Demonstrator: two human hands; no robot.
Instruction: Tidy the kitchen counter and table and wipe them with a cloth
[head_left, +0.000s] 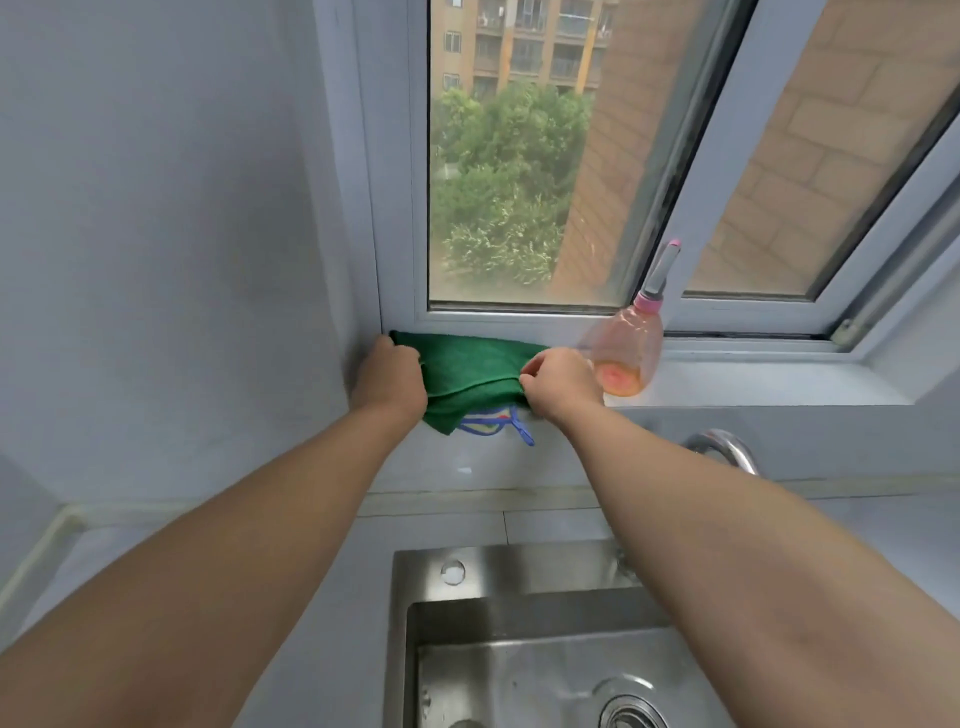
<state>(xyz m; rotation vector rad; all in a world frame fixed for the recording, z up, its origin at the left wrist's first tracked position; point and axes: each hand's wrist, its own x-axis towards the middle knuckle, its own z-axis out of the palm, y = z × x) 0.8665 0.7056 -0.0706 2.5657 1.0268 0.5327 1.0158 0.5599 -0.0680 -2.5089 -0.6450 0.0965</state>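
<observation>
Green cloth (470, 371) sits at left end of window sill (753, 382). Your left hand (389, 382), right hand (561, 384) both grip its sides, fingers curled. Lift evenly; mind bottle (628, 353) just beside right hand.

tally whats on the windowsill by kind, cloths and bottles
cloths: 2, the green cloth and a striped cloth peeking out under it
bottles: 1, the pink-capped bottle
total: 3

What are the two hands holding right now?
Left hand: grips the left edge of the green fabric cloth on the white windowsill.
Right hand: pinches the same cloth's right edge.
</observation>
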